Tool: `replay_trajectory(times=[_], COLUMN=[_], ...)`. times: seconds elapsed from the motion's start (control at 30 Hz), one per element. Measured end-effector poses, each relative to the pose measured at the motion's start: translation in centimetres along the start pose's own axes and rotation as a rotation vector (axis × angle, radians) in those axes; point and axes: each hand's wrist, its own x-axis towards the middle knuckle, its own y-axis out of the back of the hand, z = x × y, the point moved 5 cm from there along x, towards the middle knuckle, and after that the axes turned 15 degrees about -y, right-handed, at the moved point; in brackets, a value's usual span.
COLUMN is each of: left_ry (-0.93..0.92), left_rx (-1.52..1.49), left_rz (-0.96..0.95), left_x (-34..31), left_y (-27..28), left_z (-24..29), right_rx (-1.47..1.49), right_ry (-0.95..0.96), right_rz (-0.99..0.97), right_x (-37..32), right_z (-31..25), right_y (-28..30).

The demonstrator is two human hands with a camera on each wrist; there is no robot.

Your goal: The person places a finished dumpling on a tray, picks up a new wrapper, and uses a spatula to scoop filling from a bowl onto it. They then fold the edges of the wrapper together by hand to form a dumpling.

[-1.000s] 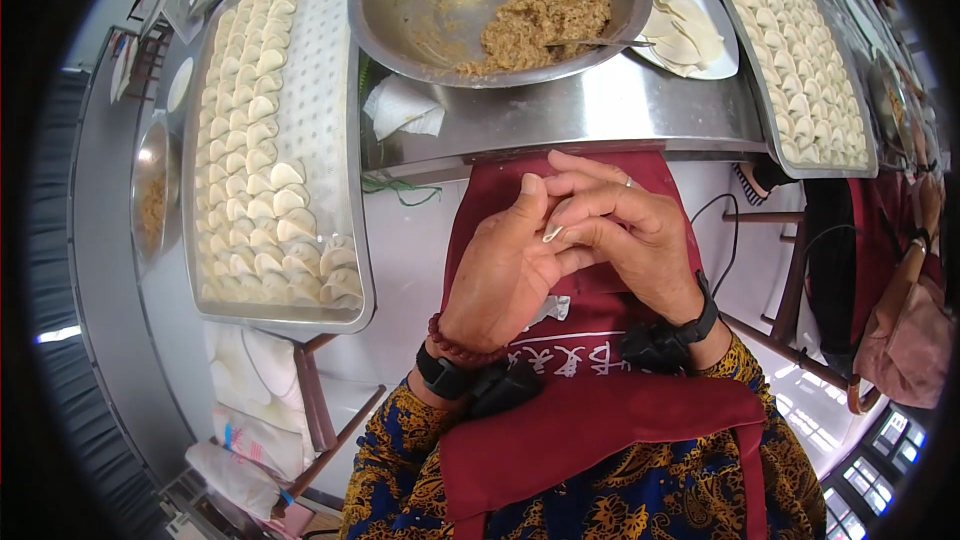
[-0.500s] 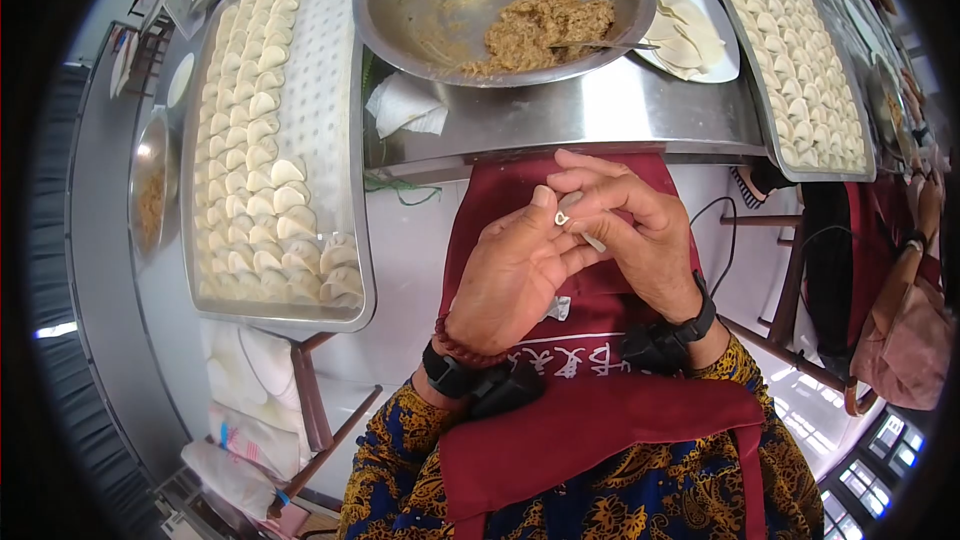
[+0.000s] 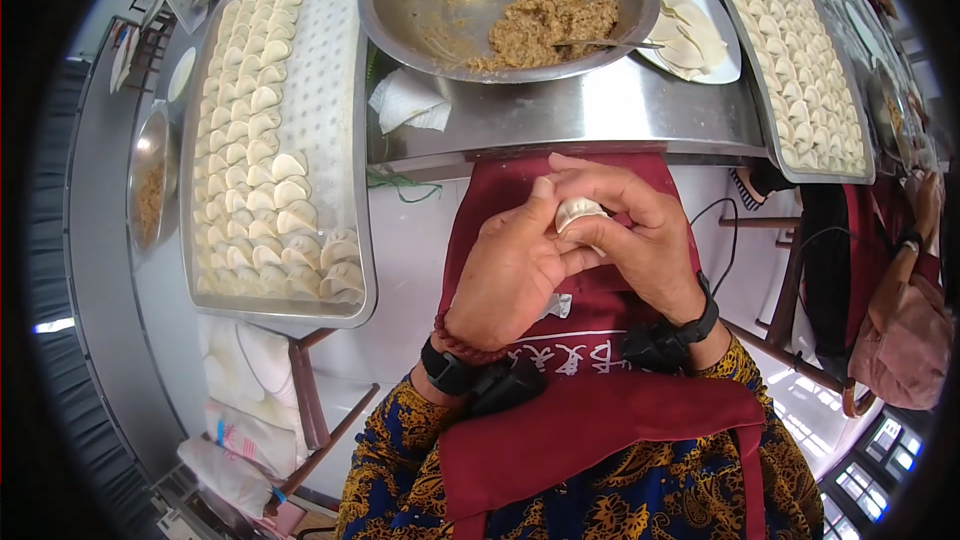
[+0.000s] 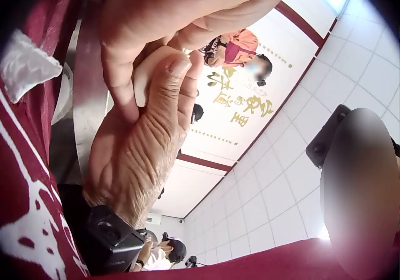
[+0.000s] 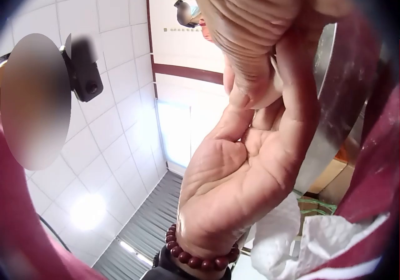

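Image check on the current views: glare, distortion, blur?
Head: fisheye bowing, black corners, glare on the steel tabletop. Left wrist: right hand shows crisp creases; blurred oval at frame right. Right wrist: ceiling light blown out, another blurred oval at frame left.

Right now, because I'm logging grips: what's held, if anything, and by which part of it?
A dumpling, by its near side under the thumb of the right hand; the left hand curls around it, contact partly hidden.
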Motion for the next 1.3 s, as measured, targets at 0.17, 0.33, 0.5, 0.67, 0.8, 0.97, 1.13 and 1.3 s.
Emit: replay_trajectory(times=[0.17,0.33,0.5,0.67,0.8,0.97,1.13,1.3], left_ry=[0.012,0.030,0.019,0.028,0.010,0.025,0.021,0.015], left_rx=[-0.089,-0.121,-0.111,-0.128,-0.134,-0.134,-0.144,-0.153], left_rz=[-0.045,-0.038,-0.058,-0.069,-0.069,-0.066,-0.089,-0.098], left_x=[0.0,0.0,-0.1,0.0,0.0,-0.1,0.1,0.0], left_y=[-0.5,-0.3,-0.5,-0.9,-1.2,-0.5,-0.9,-1.3], left_z=[0.3,0.3,0.5,0.4,0.6,0.3,0.2,0.4], right_rx=[-0.024,-0.082,-0.193,-0.242,-0.303,-0.255,-0.299,-0.303], right_ry=[0.104,0.068,0.130,0.225,0.256,0.184,0.213,0.255], right_rz=[-0.086,-0.076,-0.078,-0.109,-0.114,-0.116,-0.099,-0.083], right_x=[0.1,0.0,0.1,0.2,0.1,0.0,0.2,0.0], right_z=[0.5,-0.2,-0.6,-0.1,-0.5,-1.0,-0.3,-0.5], right_y=[0.2,0.1,0.0,0.0,0.1,0.1,0.2,0.1])
